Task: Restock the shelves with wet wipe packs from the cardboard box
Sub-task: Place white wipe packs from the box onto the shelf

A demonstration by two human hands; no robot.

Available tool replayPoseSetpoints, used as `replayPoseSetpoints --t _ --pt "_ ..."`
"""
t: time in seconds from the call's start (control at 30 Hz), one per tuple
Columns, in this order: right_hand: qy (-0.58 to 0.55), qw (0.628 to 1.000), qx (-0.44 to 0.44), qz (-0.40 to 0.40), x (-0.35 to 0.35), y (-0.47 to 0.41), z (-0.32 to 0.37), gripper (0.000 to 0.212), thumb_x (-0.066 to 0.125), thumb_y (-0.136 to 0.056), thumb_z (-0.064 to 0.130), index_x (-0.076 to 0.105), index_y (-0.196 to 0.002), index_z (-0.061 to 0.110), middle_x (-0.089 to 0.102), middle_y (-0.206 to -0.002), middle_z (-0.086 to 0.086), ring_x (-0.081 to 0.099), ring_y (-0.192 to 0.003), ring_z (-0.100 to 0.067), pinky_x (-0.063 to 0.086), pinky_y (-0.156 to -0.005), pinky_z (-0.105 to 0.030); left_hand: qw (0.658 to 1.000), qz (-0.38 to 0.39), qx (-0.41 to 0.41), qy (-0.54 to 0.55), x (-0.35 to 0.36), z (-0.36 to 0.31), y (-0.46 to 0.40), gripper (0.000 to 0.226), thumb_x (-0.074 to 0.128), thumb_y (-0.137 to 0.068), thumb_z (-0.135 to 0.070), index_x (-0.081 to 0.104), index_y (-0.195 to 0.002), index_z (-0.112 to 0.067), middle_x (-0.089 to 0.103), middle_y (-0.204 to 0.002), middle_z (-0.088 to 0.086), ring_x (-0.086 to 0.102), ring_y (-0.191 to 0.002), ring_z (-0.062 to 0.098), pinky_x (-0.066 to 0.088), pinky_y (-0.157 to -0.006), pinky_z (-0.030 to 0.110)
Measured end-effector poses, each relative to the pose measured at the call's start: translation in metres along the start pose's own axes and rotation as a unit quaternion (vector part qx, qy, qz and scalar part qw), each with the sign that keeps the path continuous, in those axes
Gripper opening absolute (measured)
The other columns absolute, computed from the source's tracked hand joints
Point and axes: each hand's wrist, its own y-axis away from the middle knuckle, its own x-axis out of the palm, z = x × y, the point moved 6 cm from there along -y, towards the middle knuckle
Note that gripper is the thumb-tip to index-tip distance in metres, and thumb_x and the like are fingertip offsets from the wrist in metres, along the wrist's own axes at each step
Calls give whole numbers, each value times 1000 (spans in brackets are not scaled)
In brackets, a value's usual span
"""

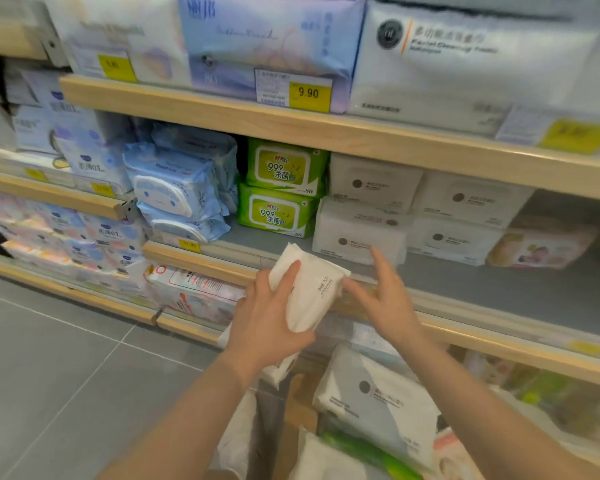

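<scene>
Before the grey shelf, left hand fingers clamp a white pack, long axis tilted up-left, right hand fingers spread.

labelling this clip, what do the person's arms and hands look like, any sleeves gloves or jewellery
Both forearms are bare up to the bottom edge of the picture, with no sleeves in view. The left hand and the right hand wear no gloves. No rings, watch or bracelets show on the fingers or wrists, though the right hand is slightly blurred.

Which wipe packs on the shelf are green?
The two stacked green packs in the middle of the shelf, between the blue packs and the white packs.
</scene>
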Motion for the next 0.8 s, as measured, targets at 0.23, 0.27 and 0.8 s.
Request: replayPoseSetpoints --t 0.23,0.27,0.8 --pt "-343 926 159 -10 0 41 2 64 77 -76 17 36 -123 27 57 -120 -1 61 -104 -18 56 -84 -43 989 3 39 140 3 -60 26 112 70 -61 -53 -2 -146 -39 18 -136 -6 34 -123 16 42 -94 36" --pt "-336 930 148 -17 -8 43 3 61 78 -75 14 38 -119 26 58 -117 -1 61 -103 -17 55 -85 -44 984 19 43 174 3 -61 24 117 74 -59 -51 -3 -146 -39 19 -137 -9 34 -124 12 41 -93 32" --pt "-135 974 28 178 -82 90 15 88 90 -56 18 30 -117 38 66 -111 -7 69 -92 -24 57 -79 -43 929 260 163 204 -20 -123 13 73 87 -53 -36 57 -120 -36 67 -106 -16 63 -97 0 52 -90 32"
